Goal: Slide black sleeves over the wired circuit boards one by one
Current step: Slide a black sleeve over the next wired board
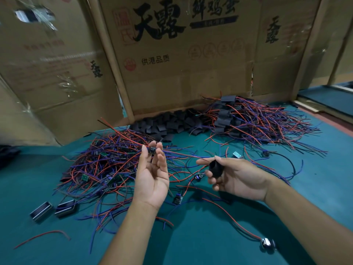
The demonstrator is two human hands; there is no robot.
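I am between pick-up and threading: one board and one sleeve are in hand, and they have not met yet. My left hand [152,175] is raised palm up, thumb and fingertips pinching a small dark wired circuit board [152,150] just above the tangled heap of red and blue wired boards [107,165] on the teal felt table [191,245]. Its red and blue leads trail off to the right, towards my other hand, so the board's long axis seems to lie roughly left to right, wires pointing right; the board is small and partly hidden by my fingers, so I cannot be sure of that.

My right hand [235,178] holds a short black soft sleeve [216,169], thumb on top and fingers curled under it, squeezing it so its mouth bulges open. That mouth appears to face left and a little towards me, the tube's axis running across the table.

The next move, as I judge it, calls for gathering the loose wire ends into the sleeve's mouth first, then drawing the sleeve leftward along the leads until it covers the board. The two axes need lining up, and the mouth must be kept open by my squeeze.

Further back lie the pile of flat black sleeves [172,125] against the brown printed cardboard wall [181,73], and to the right the heap of sleeved boards [248,115].
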